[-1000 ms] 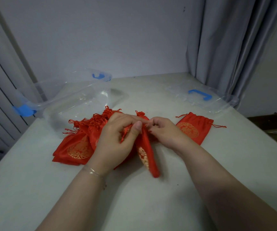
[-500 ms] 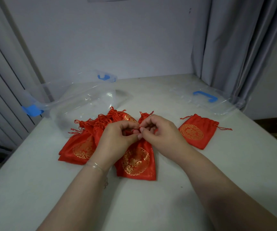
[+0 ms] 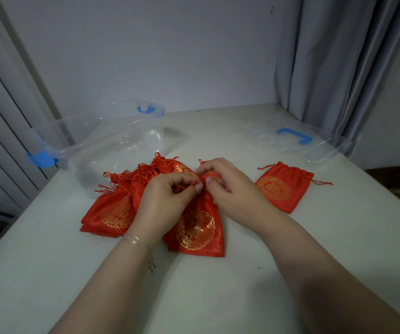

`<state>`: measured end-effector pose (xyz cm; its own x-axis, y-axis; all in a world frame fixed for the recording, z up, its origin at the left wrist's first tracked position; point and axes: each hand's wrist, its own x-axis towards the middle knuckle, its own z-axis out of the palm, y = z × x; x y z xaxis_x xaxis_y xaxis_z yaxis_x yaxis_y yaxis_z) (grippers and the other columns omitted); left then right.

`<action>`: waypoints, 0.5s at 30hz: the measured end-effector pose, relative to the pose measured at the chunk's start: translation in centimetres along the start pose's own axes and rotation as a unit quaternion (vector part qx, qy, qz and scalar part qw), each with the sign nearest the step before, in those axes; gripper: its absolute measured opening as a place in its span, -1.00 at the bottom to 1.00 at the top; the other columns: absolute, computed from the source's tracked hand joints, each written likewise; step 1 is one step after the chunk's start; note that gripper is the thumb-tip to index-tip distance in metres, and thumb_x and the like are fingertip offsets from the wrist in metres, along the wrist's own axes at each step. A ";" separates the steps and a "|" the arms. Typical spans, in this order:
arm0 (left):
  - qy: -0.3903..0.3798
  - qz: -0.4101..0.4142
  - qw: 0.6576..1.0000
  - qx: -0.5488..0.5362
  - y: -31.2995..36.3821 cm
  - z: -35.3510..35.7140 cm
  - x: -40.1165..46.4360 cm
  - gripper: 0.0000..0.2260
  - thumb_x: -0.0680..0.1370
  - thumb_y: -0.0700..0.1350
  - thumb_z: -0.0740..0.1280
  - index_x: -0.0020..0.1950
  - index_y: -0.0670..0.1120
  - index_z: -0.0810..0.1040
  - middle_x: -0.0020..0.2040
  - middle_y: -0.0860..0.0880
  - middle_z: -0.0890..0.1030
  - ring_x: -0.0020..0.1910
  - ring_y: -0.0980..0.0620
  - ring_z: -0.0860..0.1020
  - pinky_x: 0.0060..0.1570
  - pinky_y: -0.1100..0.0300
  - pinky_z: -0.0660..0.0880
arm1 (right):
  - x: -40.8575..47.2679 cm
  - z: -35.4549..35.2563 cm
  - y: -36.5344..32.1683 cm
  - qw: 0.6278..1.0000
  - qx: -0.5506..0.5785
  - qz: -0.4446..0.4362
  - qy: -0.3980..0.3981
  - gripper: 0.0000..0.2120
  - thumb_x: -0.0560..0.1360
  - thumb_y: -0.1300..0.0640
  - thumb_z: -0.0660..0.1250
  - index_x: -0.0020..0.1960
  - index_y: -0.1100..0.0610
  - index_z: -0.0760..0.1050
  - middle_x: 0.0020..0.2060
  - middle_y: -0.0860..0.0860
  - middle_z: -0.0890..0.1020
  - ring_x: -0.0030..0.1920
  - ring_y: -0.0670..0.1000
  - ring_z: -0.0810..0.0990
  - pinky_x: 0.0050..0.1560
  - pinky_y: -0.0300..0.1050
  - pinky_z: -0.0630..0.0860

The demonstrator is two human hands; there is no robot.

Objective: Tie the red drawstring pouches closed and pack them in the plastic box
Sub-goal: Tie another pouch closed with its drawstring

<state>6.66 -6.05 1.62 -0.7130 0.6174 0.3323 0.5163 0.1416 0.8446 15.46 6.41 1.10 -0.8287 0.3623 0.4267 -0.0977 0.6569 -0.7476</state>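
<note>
Pinching red drawstring (image 3: 195, 183) atop centre pouch (image 3: 197, 229), left hand (image 3: 167, 203) and right hand (image 3: 230, 186) both grasping cord, plastic box (image 3: 112, 150) at 10 o'clock, 1 pouch (image 3: 283, 186) at 3 o'clock.

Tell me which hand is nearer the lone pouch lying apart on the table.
Right hand: just left of the lone pouch. Left hand sits farther left, beyond it.

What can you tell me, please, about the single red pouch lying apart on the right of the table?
The lone red pouch is shiny, satin-like fabric with a round gold floral emblem on its face. Its top is gathered, with thin red drawstring ends trailing out to either side. It lies flat on the white table, tilted, right of both hands; nothing else touches it.
</note>
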 end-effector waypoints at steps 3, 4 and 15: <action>-0.012 -0.019 0.998 -0.058 0.2 -0.2 -0.1 -0.96 0.47 -0.20 0.43 -0.14 -0.11 0.68 -0.21 0.02 0.68 -0.24 0.19 0.57 -0.14 0.31 0.49 | 0.1 -0.2 0.3 0.997 -0.004 0.056 -0.054 -0.74 0.60 0.18 0.11 0.26 0.07 0.42 -0.17 -0.23 0.47 -0.22 -0.29 0.43 -0.07 -0.29 0.34; -0.017 -0.021 0.997 -0.068 0.2 -0.3 -0.1 -0.96 0.48 -0.21 0.42 -0.12 -0.13 0.68 -0.20 0.00 0.68 -0.22 0.19 0.57 -0.13 0.32 0.49 | 0.0 -0.2 0.3 0.996 -0.020 0.062 -0.061 -0.73 0.61 0.16 0.11 0.27 0.07 0.42 -0.17 -0.20 0.48 -0.19 -0.27 0.44 -0.05 -0.27 0.36; -0.001 -0.067 0.989 -0.131 -0.2 -0.5 0.2 -0.90 0.50 -0.24 0.39 -0.03 -0.14 0.67 -0.18 -0.10 0.70 -0.14 0.06 0.64 -0.03 0.20 0.53 | 0.1 -0.9 -0.3 0.992 -0.116 0.042 0.019 -0.86 0.53 0.03 0.29 -0.09 0.09 0.55 -0.31 -0.14 0.51 -0.30 -0.16 0.42 -0.28 -0.20 0.28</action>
<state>6.17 -6.29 1.72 -0.7653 0.6089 0.2089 0.2758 0.0170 0.9611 15.95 6.82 1.84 -0.8071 0.4434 0.3898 0.1041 0.7568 -0.6453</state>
